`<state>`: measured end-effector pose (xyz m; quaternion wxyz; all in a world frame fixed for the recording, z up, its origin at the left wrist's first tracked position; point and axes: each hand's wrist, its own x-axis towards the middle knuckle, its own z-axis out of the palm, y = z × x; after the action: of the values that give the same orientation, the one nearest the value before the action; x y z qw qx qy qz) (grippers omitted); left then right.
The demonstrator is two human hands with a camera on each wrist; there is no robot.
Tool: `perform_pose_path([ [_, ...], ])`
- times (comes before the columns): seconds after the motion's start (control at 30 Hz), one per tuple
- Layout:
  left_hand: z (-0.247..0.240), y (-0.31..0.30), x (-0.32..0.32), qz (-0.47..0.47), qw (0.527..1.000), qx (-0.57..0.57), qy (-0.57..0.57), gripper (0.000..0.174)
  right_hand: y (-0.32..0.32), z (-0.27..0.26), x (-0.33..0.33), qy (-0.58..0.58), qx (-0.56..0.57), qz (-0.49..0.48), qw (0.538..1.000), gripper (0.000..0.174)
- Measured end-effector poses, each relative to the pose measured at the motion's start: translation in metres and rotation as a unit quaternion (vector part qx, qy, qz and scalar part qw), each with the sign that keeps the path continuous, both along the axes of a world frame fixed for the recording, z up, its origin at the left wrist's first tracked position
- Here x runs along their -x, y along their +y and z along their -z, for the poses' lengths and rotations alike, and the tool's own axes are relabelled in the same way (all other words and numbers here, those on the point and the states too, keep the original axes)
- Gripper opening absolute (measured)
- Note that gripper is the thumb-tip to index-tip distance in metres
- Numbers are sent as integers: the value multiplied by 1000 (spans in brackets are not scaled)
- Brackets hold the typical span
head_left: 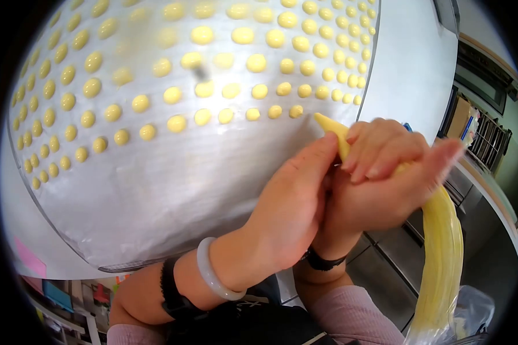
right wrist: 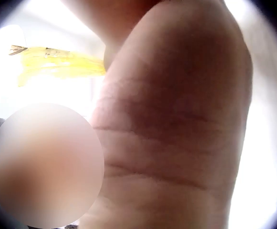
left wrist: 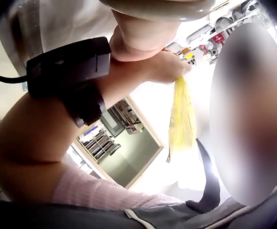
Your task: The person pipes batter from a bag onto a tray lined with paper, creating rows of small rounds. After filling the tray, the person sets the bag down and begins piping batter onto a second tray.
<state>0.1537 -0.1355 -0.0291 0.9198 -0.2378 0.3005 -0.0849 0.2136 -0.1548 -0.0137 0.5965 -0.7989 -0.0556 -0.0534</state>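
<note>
A piping bag filled with pale yellow mixture has its tip right beside the nearest row of dollops. My right hand grips the bag near the tip, fingers curled over it and thumb sticking out to the right. My left hand is close against the right one, its thumb touching the bag by the tip; its other fingers are hidden. Round yellow dollops lie in several rows on a pale silvery sheet. In the left wrist view the full bag hangs from behind the right hand.
The sheet lies on a white table. A rack stands beyond the right edge. Below the table at the left are coloured items. A clear plastic bag is at the lower right, beside the piping bag's end.
</note>
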Motion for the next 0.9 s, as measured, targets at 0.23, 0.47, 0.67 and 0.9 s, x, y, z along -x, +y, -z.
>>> perform_pose_path([
  [0.23,3,-5,-2,11,1000,-5,-3,25,-8,2,0,3,16,-14,1000,57],
  [0.47,6,-13,-13,13,1000,-3,-2,24,-16,0,-13,39,31,-7,999,60],
  [0.67,7,-25,-13,7,999,-9,-50,33,-25,-6,-17,24,-33,-33,999,60],
  [0.9,9,-28,-22,19,999,-6,-28,31,-23,2,-23,46,10,40,998,59],
])
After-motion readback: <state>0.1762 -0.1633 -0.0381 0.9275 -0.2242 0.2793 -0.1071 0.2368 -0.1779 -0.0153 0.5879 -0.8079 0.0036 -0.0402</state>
